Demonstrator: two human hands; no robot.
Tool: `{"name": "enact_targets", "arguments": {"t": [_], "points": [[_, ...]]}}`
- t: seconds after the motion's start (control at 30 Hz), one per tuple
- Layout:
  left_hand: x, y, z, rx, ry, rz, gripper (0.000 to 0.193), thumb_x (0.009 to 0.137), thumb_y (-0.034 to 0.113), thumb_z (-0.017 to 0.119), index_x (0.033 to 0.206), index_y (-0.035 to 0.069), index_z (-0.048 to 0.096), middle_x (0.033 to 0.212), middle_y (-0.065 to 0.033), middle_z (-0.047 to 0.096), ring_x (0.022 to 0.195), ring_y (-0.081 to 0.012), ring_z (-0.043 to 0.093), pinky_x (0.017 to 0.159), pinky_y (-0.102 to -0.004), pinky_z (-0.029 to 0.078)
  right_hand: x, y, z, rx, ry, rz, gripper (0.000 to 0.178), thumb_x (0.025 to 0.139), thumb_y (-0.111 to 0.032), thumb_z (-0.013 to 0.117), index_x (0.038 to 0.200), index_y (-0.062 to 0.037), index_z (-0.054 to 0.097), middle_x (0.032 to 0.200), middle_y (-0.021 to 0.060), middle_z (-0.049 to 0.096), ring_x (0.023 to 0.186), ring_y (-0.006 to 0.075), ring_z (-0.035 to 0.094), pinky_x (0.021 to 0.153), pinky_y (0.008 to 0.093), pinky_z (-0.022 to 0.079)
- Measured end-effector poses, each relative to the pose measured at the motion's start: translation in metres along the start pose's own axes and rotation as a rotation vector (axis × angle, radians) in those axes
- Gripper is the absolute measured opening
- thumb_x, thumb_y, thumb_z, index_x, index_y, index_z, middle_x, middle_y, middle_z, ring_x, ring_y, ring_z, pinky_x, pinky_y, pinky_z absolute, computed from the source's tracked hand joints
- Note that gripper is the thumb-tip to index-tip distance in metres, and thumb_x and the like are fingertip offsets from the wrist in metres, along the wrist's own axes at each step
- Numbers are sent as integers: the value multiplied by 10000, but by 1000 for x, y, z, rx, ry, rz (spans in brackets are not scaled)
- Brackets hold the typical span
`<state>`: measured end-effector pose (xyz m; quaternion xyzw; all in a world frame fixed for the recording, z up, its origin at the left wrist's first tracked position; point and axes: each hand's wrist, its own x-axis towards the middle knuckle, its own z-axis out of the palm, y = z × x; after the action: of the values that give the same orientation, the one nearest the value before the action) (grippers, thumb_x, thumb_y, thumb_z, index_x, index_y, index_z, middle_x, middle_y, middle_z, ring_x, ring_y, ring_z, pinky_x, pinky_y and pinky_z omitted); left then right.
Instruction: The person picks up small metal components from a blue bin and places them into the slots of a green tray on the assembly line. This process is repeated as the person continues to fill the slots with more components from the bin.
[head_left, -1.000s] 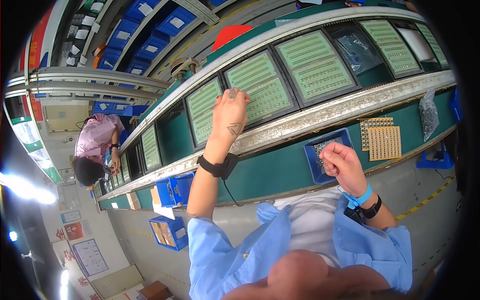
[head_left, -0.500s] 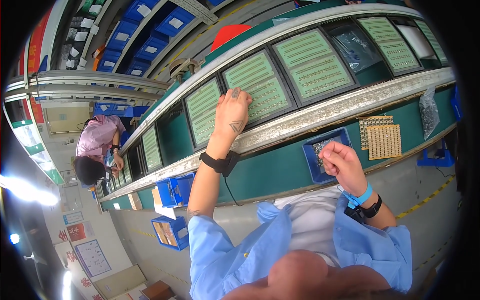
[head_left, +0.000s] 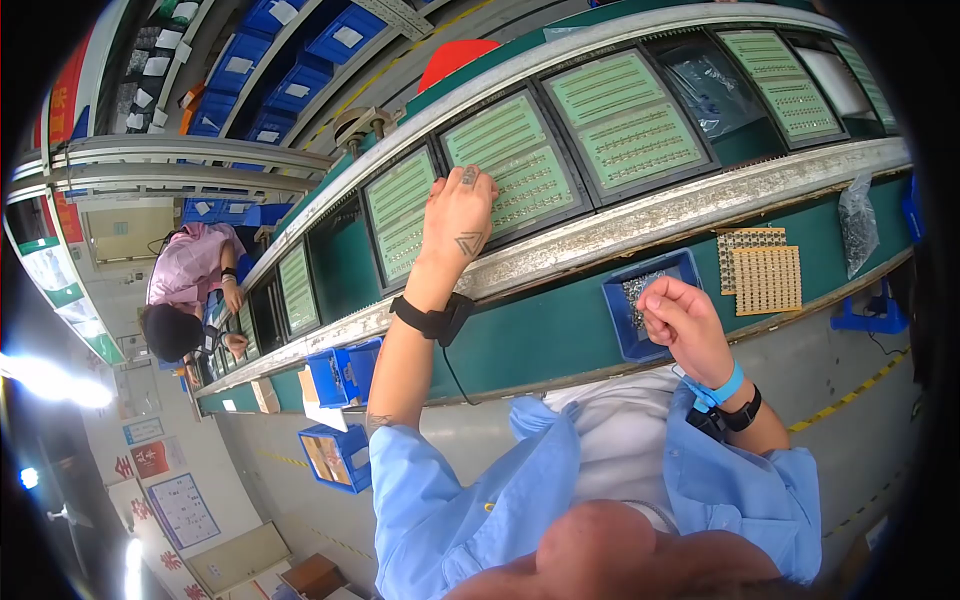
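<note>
My left hand [head_left: 456, 222] reaches over the conveyor rail, fingers bent down at the left edge of a light green circuit-board panel [head_left: 518, 150] in a black frame. Its fingertips are hidden behind the knuckles, so what they hold cannot be seen. Another framed green panel [head_left: 402, 222] lies just left of this hand. Thumb and fingers of my right hand [head_left: 690, 328] are pinched together above a blue bin [head_left: 628, 343] of small metal parts [head_left: 634, 290]. Anything in that pinch is too small to make out.
Two tan perforated boards [head_left: 768, 282] and a clear plastic bag [head_left: 857, 225] lie right of the bin. A worn metal rail [head_left: 640, 222] separates bench and conveyor. More framed panels [head_left: 632, 120] line the conveyor. At far left, a person in pink [head_left: 195, 262] works at the line.
Both my hands hold nearly the same poses and places. The whole view has shifted slightly. At far left, the other person's hands have moved a little.
</note>
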<state>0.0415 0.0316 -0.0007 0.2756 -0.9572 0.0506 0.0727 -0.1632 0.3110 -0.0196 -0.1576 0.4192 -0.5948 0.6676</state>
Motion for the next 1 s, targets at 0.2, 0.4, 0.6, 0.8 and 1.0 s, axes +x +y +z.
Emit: {"name": "enact_targets", "arguments": {"t": [0.2,0.4,0.6,0.8,1.0], "points": [[4,1,-1,13,-37,-8,35,905,100,667,892,74,647,927,-77,652,986,-272,630,842,-450,514,1,2,-3,45,-3,-1,120,1027,-121,597,996,-14,643,715,-46,472,625,43,379,544,210,288],[4,0,0,-12,7,-14,106,898,150,724,887,65,661,906,-82,652,944,-292,631,800,-446,499,0,0,-2,49,-3,0,100,1021,-102,596,985,-18,638,704,-50,455,622,41,357,545,209,275],[2,9,-24,-51,76,-28,96,890,134,735,900,66,668,905,-82,650,928,-297,627,797,-443,495,1,0,-6,159,-23,-26,256,1056,-190,528,1170,18,624,908,55,611,781,123,543,683,256,437],[-22,106,-56,-347,140,230,149,763,55,738,898,100,695,908,-37,656,888,-266,644,734,-407,509,4,-8,-1,534,-82,27,606,1110,-422,362,1452,62,487,1389,221,596,1236,291,603,1059,426,472],[-32,160,-34,-352,127,417,144,765,90,707,907,111,707,926,-14,650,893,-231,645,757,-376,508,6,6,-11,637,-214,33,648,1110,-471,329,1470,46,482,1440,187,574,1300,267,572,1124,415,422]]}}
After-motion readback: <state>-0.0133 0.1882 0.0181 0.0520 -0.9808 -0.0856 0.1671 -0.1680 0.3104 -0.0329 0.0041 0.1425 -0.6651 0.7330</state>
